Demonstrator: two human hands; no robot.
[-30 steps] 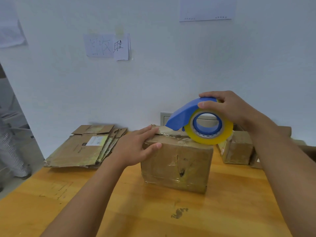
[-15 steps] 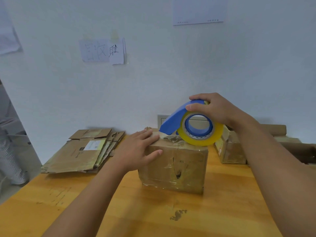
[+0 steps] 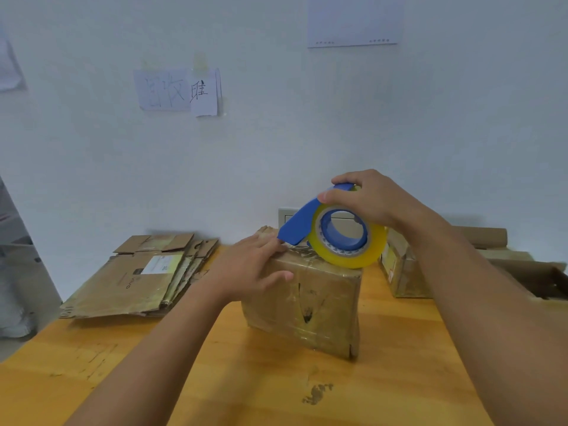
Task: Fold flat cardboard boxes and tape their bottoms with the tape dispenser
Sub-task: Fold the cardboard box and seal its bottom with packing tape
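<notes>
A worn brown cardboard box [image 3: 310, 305] stands folded in the middle of the wooden table [image 3: 215, 379]. My left hand [image 3: 252, 269] lies flat over the box's top left edge, fingers straight and thumb down the front face. My right hand [image 3: 372, 201] grips the top of a blue tape dispenser [image 3: 335, 232] that carries a yellowish tape roll. The roll rests on the box's top near its front right edge. The dispenser's blue nose points left, close to my left fingertips.
A stack of flat cardboard boxes [image 3: 144, 275] lies at the back left of the table. Another taped box [image 3: 402, 272] and an open carton [image 3: 534, 278] sit at the right. A white wall with paper notes [image 3: 178, 90] rises right behind the table.
The dispenser has slid a little left and toward me along the box top, and its nose now nearly meets my left fingers. My left hand has stayed on the box.
</notes>
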